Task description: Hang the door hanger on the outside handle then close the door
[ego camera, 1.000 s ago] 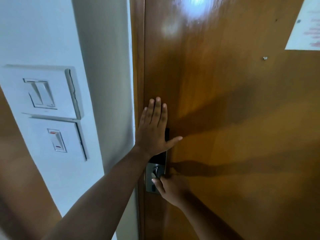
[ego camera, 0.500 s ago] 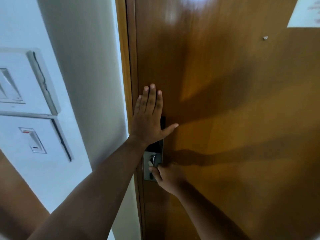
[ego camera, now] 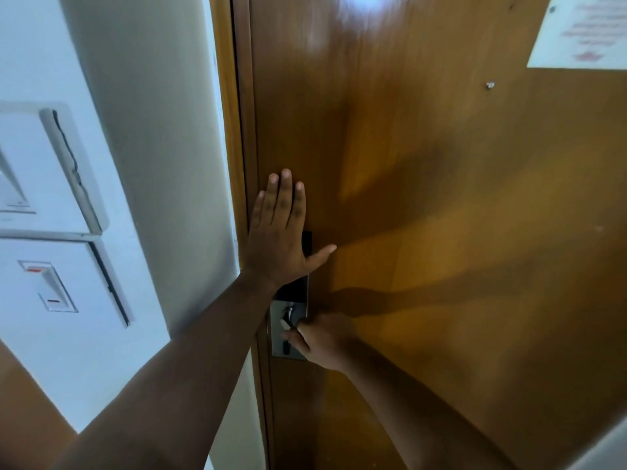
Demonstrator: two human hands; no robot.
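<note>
Forearms come in from the bottom of the view, the left one long and straight, the right one lower and bent. The right hand [ego camera: 322, 339] sits nearest, curled around what I take to be the inside lever on the brushed metal lock plate [ego camera: 288, 329]; the lever itself is almost wholly hidden under the fingers, so the grip reads as closed on it, though only a small bright knob shows just left of the knuckles. Above it, the left hand [ego camera: 280, 237] lies flat and open, palm pressed to the glossy brown wooden door [ego camera: 441, 198], fingers together and pointing up, thumb spread to the right, covering the dark upper part of the lock.

Just left of both hands the door edge meets the brown wooden frame [ego camera: 237, 130] with no gap that I can see, so the door looks shut or within a hair of it. The door hanger is not visible; if it is hung, it is on the far side.

To finish well, I would keep the flat palm pushing squarely near the latch edge, release the lever slowly so the bolt seats, then tug lightly to confirm it holds. Fingertips of the left hand lie close to the frame seam and should stay on the door face.

Farther off, up and right of the hands, a white printed notice [ego camera: 583, 32] is fixed to the door.
</note>
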